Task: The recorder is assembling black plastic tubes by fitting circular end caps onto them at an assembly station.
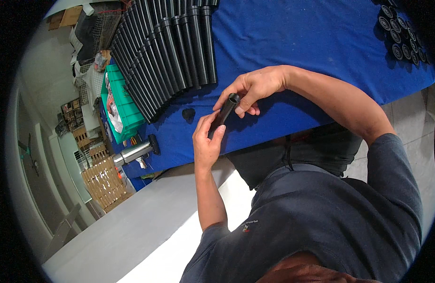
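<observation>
A short black tube is held over the blue table cover by both hands. My left hand grips its lower end. My right hand pinches its open upper end between thumb and fingers. Just beyond the hands lies a long row of several black tubes, side by side. A small black cap rests on the cloth to the left of the held tube.
Several black round parts sit grouped at the far right of the cloth. A green crate and a steel flask stand at the left end. Wooden pallets and boxes lie on the floor at left.
</observation>
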A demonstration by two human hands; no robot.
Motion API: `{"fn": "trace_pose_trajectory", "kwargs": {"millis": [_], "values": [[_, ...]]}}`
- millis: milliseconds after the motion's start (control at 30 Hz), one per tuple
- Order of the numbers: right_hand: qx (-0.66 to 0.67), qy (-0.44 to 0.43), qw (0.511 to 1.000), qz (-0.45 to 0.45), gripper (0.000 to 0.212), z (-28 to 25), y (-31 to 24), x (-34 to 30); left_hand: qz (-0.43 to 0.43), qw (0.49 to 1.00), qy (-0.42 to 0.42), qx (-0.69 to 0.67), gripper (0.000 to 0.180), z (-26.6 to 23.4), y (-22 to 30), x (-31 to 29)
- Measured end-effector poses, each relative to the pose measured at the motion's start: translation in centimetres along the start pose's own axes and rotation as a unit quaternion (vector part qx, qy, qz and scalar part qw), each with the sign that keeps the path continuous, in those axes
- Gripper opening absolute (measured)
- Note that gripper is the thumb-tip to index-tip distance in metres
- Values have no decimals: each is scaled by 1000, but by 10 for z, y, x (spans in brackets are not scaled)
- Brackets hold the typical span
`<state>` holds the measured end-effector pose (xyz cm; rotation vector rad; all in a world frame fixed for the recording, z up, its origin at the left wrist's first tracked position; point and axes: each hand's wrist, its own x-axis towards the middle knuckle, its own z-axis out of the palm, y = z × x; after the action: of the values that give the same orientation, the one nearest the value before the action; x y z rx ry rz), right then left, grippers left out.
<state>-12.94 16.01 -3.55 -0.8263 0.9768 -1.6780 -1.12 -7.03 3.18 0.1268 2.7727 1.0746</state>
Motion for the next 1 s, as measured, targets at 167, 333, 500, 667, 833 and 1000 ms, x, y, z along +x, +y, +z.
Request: {"fn": "trace_pose_trajectory", "kwargs": {"millis": [167,333,500,667,833,1000], "values": [[-11,1,1000,-5,50,-2,-1,-1,6,1000,-7,10,36,0,3,2],[-14,-19,999,-32,49,-4,4,2,12,1000,5,-7,37,4,0,-1],[0,-19,999,-28,45,-3,7,9,49,990,31,125,46,2,18,1],[-2,-47,998,-41,49,2,1,3,66,984,34,164,38,9,11,3],[-16,-29,999,-31,65,-2,-2,2,-9,984,135,-114,23,5,18,-6],[-47,-17,998,-30,83,5,7,8,-21,874,190,-446,26,-4,15,-18]]}}
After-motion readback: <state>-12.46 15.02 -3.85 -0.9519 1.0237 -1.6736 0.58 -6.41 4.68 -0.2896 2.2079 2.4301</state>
